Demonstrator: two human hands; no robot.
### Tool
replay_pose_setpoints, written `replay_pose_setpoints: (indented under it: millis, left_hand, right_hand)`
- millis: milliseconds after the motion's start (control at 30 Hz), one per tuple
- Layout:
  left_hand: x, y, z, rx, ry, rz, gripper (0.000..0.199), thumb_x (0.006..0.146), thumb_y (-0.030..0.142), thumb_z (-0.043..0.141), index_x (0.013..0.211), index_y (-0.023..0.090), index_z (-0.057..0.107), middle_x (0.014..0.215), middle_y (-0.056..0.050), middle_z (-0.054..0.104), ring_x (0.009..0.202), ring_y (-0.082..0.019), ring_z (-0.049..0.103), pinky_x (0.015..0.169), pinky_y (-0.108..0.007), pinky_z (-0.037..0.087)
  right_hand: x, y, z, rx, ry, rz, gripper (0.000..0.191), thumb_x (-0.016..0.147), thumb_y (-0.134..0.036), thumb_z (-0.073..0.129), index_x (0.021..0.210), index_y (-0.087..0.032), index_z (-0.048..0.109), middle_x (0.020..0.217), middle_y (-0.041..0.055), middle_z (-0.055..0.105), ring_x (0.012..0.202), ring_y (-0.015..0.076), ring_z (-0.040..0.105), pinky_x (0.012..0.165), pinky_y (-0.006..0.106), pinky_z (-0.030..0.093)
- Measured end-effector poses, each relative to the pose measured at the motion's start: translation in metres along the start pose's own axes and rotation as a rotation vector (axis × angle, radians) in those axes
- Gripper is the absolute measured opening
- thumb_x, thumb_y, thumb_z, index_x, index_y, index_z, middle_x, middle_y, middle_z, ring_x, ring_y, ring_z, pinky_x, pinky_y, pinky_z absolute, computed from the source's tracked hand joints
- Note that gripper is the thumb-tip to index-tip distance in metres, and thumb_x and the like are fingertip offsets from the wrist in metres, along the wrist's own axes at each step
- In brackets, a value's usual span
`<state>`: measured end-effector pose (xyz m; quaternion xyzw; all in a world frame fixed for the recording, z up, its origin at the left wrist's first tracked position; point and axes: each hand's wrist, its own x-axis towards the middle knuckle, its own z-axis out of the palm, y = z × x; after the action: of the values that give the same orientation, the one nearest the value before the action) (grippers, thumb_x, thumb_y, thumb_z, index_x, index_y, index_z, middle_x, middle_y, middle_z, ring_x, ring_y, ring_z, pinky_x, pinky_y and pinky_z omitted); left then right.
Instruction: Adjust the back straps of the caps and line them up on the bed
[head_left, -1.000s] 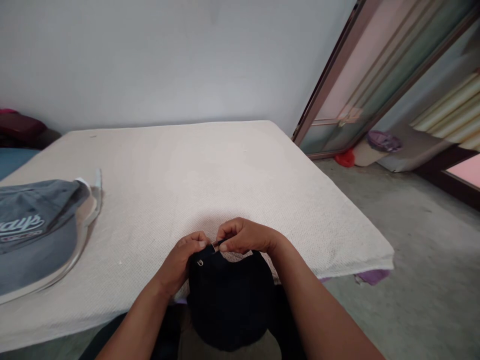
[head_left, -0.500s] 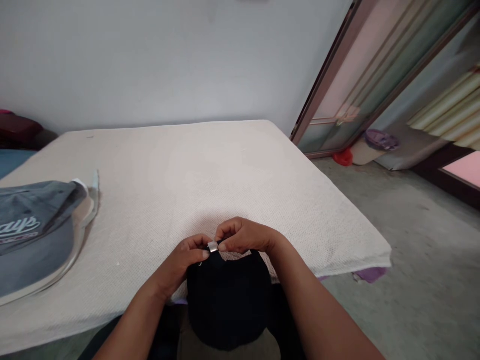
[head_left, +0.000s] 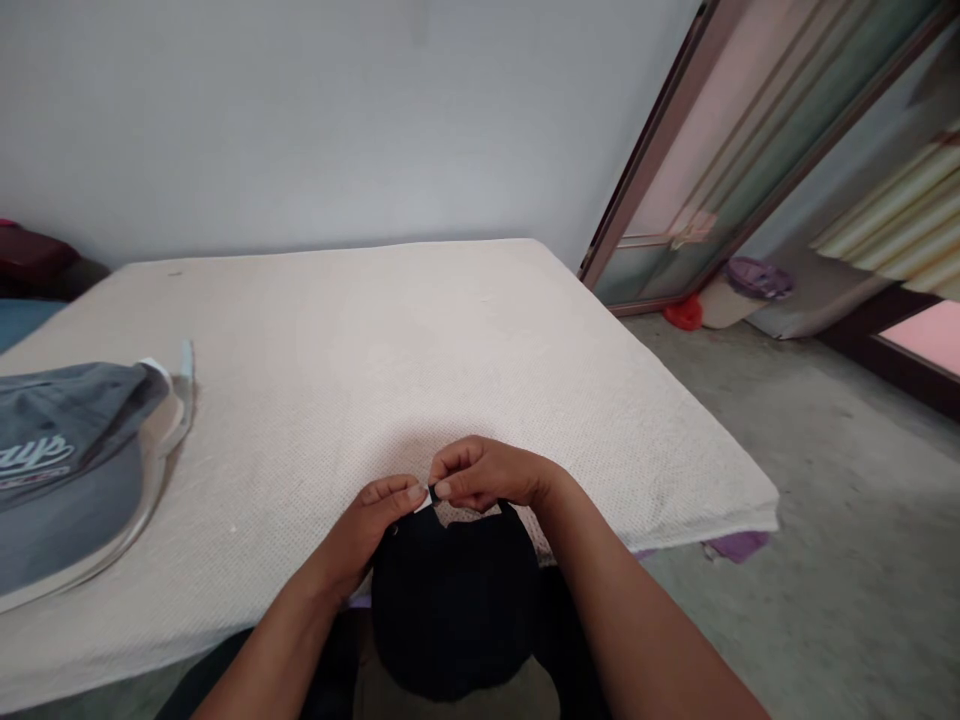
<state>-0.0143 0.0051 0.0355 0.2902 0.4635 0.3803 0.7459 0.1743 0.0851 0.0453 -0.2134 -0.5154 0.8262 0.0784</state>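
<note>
A black baseball cap (head_left: 454, 600) with a brownish brim (head_left: 461, 695) rests in front of me, its back opening facing away. At the left side of that opening, my left hand (head_left: 381, 515) pinches the strap's metal buckle (head_left: 424, 503) between thumb and fingers, hiding most of it. My right hand (head_left: 487, 474) is closed beside it, thumb and forefinger gripping the black strap (head_left: 434, 492). The two hands' fingertips almost touch.
A grey-blue cap (head_left: 75, 430) with white lettering lies on the left of the bed's pale cover (head_left: 360, 330). A wall stands behind. Right of the bed are the floor (head_left: 840, 480), a glass door (head_left: 675, 200), a red bag (head_left: 684, 313) and a purple-lined bin (head_left: 739, 295).
My left thumb has shifted up onto the buckle, covering the shiny face that showed before. My right hand keeps its pinch on the strap. The view has shifted very slightly.
</note>
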Motion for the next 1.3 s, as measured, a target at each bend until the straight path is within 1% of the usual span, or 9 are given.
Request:
replay_pose_setpoints:
  millis: [133,300,467,633,733,833,967,1100,1300]
  left_hand:
    - [0.000,0.002,0.003,-0.148,0.051,-0.021,0.018,0.074,0.028,0.069,0.064,0.014,0.063,0.057,0.000,0.061,0.049,-0.009,0.052,0.049,-0.020,0.039]
    - [-0.006,0.018,-0.004,-0.464,0.139,-0.104,0.019,0.076,0.029,0.065,0.067,0.013,0.067,0.057,-0.004,0.066,0.050,-0.013,0.060,0.054,-0.024,0.050]
    - [-0.007,0.036,-0.020,-0.646,0.137,0.007,0.030,0.085,0.038,0.051,0.072,0.018,0.069,0.066,-0.005,0.071,0.062,-0.020,0.068,0.068,-0.034,0.056]
    - [-0.003,0.031,-0.013,-0.578,0.190,-0.059,0.039,0.086,0.045,0.046,0.084,0.015,0.072,0.069,-0.008,0.073,0.079,-0.027,0.070,0.076,-0.039,0.055]
    - [-0.004,0.017,-0.004,-0.600,0.170,-0.014,0.031,0.083,0.040,0.051,0.083,0.017,0.072,0.073,-0.008,0.074,0.087,-0.027,0.069,0.081,-0.039,0.054]
    - [-0.004,0.006,-0.001,-0.588,0.151,-0.015,0.018,0.081,0.026,0.056,0.083,0.018,0.072,0.079,-0.006,0.076,0.085,-0.024,0.070,0.080,-0.034,0.055]
    - [0.004,0.012,-0.008,-0.638,0.223,0.068,0.023,0.085,0.018,0.050,0.096,0.017,0.071,0.085,-0.007,0.077,0.078,-0.020,0.072,0.076,-0.027,0.056]
    - [0.016,0.033,-0.029,-0.798,0.265,0.318,0.037,0.092,0.019,0.036,0.120,0.018,0.061,0.087,-0.006,0.077,0.080,-0.018,0.072,0.080,-0.028,0.055]
    - [0.018,0.053,-0.055,-0.885,0.249,0.507,0.043,0.094,0.021,0.033,0.133,0.024,0.050,0.095,-0.004,0.076,0.087,-0.018,0.071,0.083,-0.030,0.054]
  right_hand:
    - [-0.004,-0.002,-0.001,-0.001,0.022,-0.031,0.015,0.078,-0.026,0.064,0.076,-0.012,0.060,0.052,-0.0060,0.047,0.043,0.0030,0.035,0.041,0.016,0.022]
    - [-0.009,-0.001,-0.001,0.113,0.153,-0.085,0.022,0.078,-0.033,0.066,0.078,-0.012,0.062,0.064,-0.0024,0.053,0.054,0.0061,0.046,0.050,0.018,0.035]
    - [-0.009,0.002,-0.001,0.262,0.187,-0.184,0.027,0.074,-0.037,0.070,0.084,-0.013,0.061,0.065,-0.0031,0.052,0.054,0.0062,0.045,0.052,0.019,0.035]
    - [-0.005,0.003,-0.013,0.440,0.506,-0.414,0.019,0.074,-0.030,0.070,0.081,-0.017,0.059,0.068,-0.0033,0.055,0.055,0.0064,0.045,0.054,0.019,0.037]
    - [-0.003,0.002,-0.023,0.497,0.668,-0.509,0.018,0.071,-0.028,0.071,0.077,-0.018,0.058,0.068,-0.0039,0.055,0.056,0.0074,0.046,0.057,0.021,0.040]
    - [0.000,0.002,-0.029,0.530,0.729,-0.518,0.018,0.068,-0.026,0.072,0.075,-0.018,0.058,0.067,-0.0038,0.057,0.058,0.0083,0.049,0.060,0.022,0.042]
    - [0.005,0.005,-0.029,0.579,0.696,-0.462,0.021,0.073,-0.037,0.068,0.076,-0.017,0.059,0.066,-0.0013,0.060,0.060,0.0108,0.053,0.063,0.025,0.045]
    - [0.000,0.006,-0.019,0.544,0.438,-0.382,0.036,0.081,-0.052,0.056,0.082,-0.016,0.062,0.073,0.0029,0.064,0.065,0.0129,0.058,0.066,0.026,0.047]
    - [-0.008,0.009,-0.004,0.392,0.222,-0.296,0.034,0.070,-0.027,0.073,0.100,-0.015,0.061,0.079,0.0006,0.062,0.058,0.0079,0.054,0.051,0.020,0.042]
